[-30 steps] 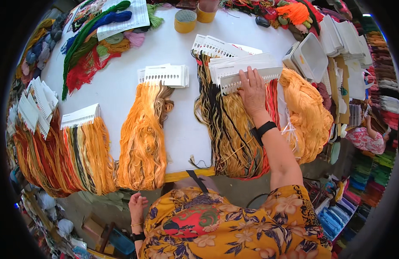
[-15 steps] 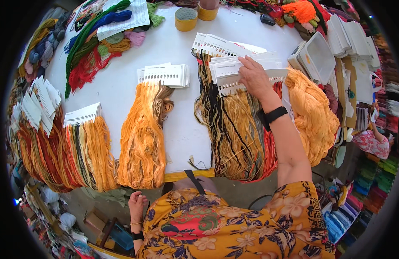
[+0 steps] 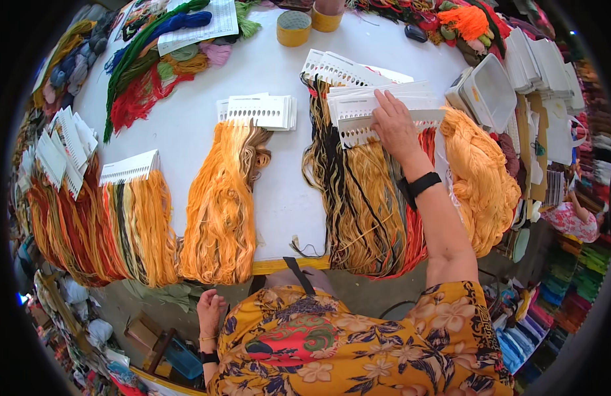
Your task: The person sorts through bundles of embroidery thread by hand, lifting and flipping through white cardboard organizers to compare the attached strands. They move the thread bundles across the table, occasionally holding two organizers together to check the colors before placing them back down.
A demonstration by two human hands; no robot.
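My right hand (image 3: 394,127) lies with outstretched fingers over a stack of punched white cards (image 3: 357,105). The thumb side is hard to make out. From these cards hang long skeins of thread (image 3: 365,204) in black, golden tan and red, draped over the table's front edge. My left hand (image 3: 211,307) hangs low in front of the table, fingers loosely curled, with nothing visible in it. Nearest to it are orange threads (image 3: 219,198) fixed to another stack of white cards (image 3: 260,112). A big bundle of light orange yarn (image 3: 478,185) lies right of my right hand.
More carded threads (image 3: 143,221) lie at the left on the white table (image 3: 286,178). Tape rolls (image 3: 293,29), coloured yarn (image 3: 150,92) and a printed sheet (image 3: 206,26) are at the back. A clear plastic box (image 3: 493,92) stands right. Another person (image 3: 573,221) is at the far right.
The view has shifted slightly, so the things on the table appear a little further right. My right hand stays on the cards, its fingers a little straighter. The left hand remains low.
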